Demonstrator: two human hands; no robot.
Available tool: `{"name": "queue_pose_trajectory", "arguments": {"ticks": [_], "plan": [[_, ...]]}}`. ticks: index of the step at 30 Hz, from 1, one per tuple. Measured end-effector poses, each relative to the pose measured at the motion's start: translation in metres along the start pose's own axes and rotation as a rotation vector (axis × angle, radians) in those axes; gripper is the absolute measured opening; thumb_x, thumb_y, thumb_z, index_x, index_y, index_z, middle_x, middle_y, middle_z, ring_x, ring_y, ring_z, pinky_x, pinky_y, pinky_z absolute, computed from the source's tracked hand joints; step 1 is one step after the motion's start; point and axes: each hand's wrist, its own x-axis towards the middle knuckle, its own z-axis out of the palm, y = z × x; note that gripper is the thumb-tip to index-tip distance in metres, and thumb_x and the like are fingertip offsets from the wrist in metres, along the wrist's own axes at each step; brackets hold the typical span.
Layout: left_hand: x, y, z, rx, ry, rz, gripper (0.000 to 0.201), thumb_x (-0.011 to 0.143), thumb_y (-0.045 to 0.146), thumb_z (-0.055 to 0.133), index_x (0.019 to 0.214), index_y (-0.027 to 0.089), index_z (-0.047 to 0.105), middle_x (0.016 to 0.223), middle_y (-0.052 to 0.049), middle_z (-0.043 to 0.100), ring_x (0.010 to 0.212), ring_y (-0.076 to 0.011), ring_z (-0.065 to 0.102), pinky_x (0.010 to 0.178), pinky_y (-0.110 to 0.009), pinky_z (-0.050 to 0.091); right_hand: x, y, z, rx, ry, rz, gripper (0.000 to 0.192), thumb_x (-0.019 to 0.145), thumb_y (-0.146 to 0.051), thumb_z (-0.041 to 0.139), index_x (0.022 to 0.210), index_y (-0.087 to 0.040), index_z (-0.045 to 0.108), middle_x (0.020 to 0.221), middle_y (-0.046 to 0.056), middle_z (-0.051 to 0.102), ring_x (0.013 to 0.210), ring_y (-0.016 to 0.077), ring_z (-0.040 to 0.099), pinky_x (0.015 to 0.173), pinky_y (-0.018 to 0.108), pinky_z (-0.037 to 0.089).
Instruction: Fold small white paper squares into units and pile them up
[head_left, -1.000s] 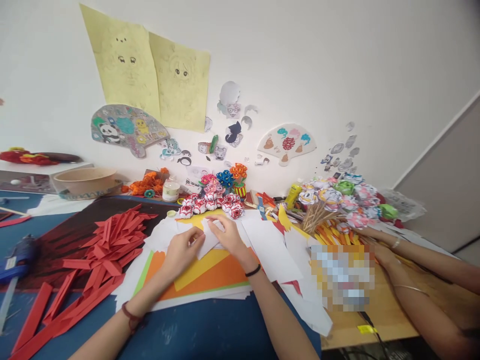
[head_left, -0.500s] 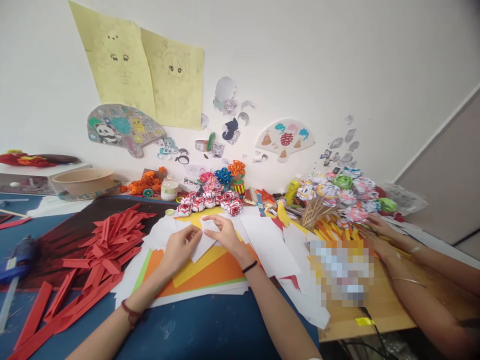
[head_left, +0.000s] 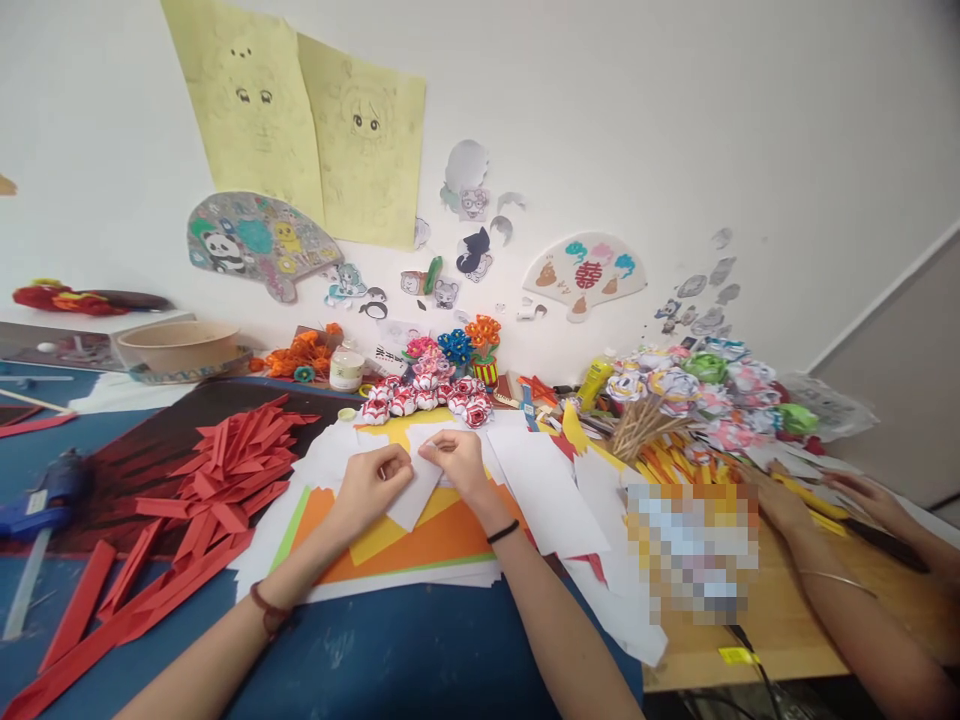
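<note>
A small piece of white paper (head_left: 417, 502) is held above the stack of coloured sheets. My left hand (head_left: 373, 484) pinches its left side between thumb and fingers. On the other side, my right hand (head_left: 461, 464) has thumb and fingertips pressed together at its upper right part. Under both hands lie yellow, orange and green sheets, the orange sheet (head_left: 420, 552) showing most at the front. Just beyond my hands stand several red-and-white paper flowers (head_left: 426, 396).
Folded red paper strips (head_left: 217, 490) are heaped on the left, beside a blue glue gun (head_left: 56, 495). White sheets (head_left: 551, 490) lie to the right. Further right, a co-worker's hands (head_left: 784, 500) are near yellow strips, a yellow-handled tool (head_left: 814, 497) and a bunch of paper flowers (head_left: 675, 385).
My right hand's raised fingers have curled in to a pinch on the white paper. The view has shifted slightly. The co-worker's hands have moved apart, with a yellow-handled tool now visible.
</note>
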Motion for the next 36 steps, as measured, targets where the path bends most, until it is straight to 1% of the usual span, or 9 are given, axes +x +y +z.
{"name": "queue_pose_trajectory", "arguments": {"ticks": [5,9,12,16,22,30,36], "plan": [[-0.001,0.001,0.0,-0.042,-0.034,-0.003,0.015,0.071,0.024,0.045,0.064,0.016,0.056,0.053,0.003,0.049,0.053,-0.0114,0.043,0.052,-0.022,0.03,0.011,0.01,-0.016,-0.041,0.189,0.014,0.015,0.062,-0.031,0.068,0.065,-0.016,0.067,0.065,0.004,0.069,0.063,0.0191,0.062,0.06,0.028,0.047],[-0.001,0.001,-0.001,-0.046,-0.037,0.007,0.016,0.071,0.024,0.044,0.064,0.016,0.057,0.053,0.003,0.049,0.053,-0.0117,0.043,0.053,-0.022,0.03,0.015,0.021,-0.021,-0.068,0.253,0.015,0.019,0.061,-0.033,0.069,0.066,-0.016,0.067,0.066,0.004,0.069,0.063,0.019,0.061,0.061,0.028,0.047],[-0.001,0.0,0.0,-0.045,-0.031,0.01,0.015,0.071,0.024,0.044,0.063,0.016,0.056,0.054,0.003,0.048,0.053,-0.0117,0.043,0.052,-0.022,0.029,0.015,0.022,-0.02,-0.085,0.274,0.011,0.019,0.061,-0.034,0.069,0.066,-0.016,0.067,0.064,0.004,0.068,0.062,0.0186,0.061,0.061,0.028,0.047],[-0.002,0.0,0.001,-0.033,-0.034,0.013,0.013,0.07,0.023,0.045,0.063,0.016,0.054,0.053,0.003,0.047,0.053,-0.0112,0.041,0.052,-0.022,0.029,0.012,0.018,-0.018,-0.109,0.282,0.005,0.016,0.061,-0.033,0.068,0.064,-0.017,0.067,0.06,0.002,0.066,0.059,0.0182,0.06,0.058,0.027,0.047],[-0.003,0.002,-0.002,-0.029,-0.009,0.021,0.012,0.071,0.021,0.046,0.06,0.016,0.049,0.053,0.004,0.044,0.053,-0.0105,0.039,0.052,-0.021,0.028,0.01,0.012,-0.016,-0.145,0.304,-0.01,0.017,0.061,-0.034,0.068,0.064,-0.017,0.067,0.062,0.003,0.067,0.06,0.0186,0.061,0.058,0.027,0.047],[-0.002,0.002,-0.001,-0.032,-0.036,0.02,0.013,0.071,0.021,0.046,0.061,0.016,0.052,0.053,0.004,0.045,0.053,-0.0106,0.04,0.052,-0.022,0.029,0.01,0.012,-0.018,-0.185,0.32,-0.029,0.017,0.063,-0.033,0.067,0.065,-0.016,0.068,0.063,0.003,0.069,0.06,0.0187,0.063,0.059,0.026,0.049],[-0.002,0.0,0.001,-0.027,-0.046,0.017,0.013,0.071,0.022,0.046,0.062,0.016,0.054,0.053,0.003,0.047,0.053,-0.0112,0.04,0.052,-0.022,0.029,0.009,0.014,-0.014,-0.242,0.32,-0.047,0.016,0.065,-0.032,0.066,0.065,-0.016,0.068,0.062,0.004,0.069,0.059,0.0185,0.063,0.056,0.025,0.049]]}}
